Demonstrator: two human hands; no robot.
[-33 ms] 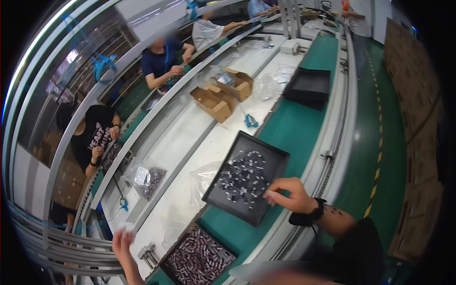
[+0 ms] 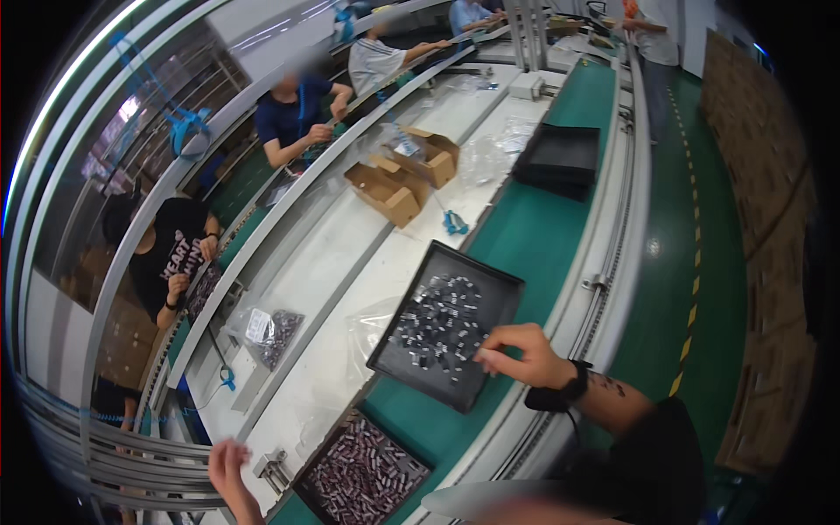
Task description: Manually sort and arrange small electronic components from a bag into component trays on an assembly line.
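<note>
A black tray [image 2: 490,290] lies on the green conveyor belt, with many small black-and-silver cylindrical parts [image 2: 442,317] spread inside. My right hand [image 2: 525,357] is over its near right edge, thumb and fingertips pinched together beside the parts. Whatever is between those fingertips, if anything, is too small to make out. To the lower left, my left hand [image 2: 230,472] is raised near a small metal bracket [image 2: 275,471], fingers loosely bent and apart, nothing visible in them. Close to it, a second dark tray [image 2: 427,468] is filled with maroon-and-silver cylindrical parts [image 2: 360,468].
Stacked black trays [image 2: 560,157] sit farther along the belt. Left of it are open cardboard boxes [image 2: 394,194], a blue clip [image 2: 454,222], clear plastic bags [image 2: 483,159] and a bag of small parts [image 2: 278,332]. Several people work beyond the metal rail [image 2: 271,223].
The whole view has shifted slightly, so the trays appear a little farther left. My left hand's fingers look more bent. My right hand stays pinched at the tray's edge.
</note>
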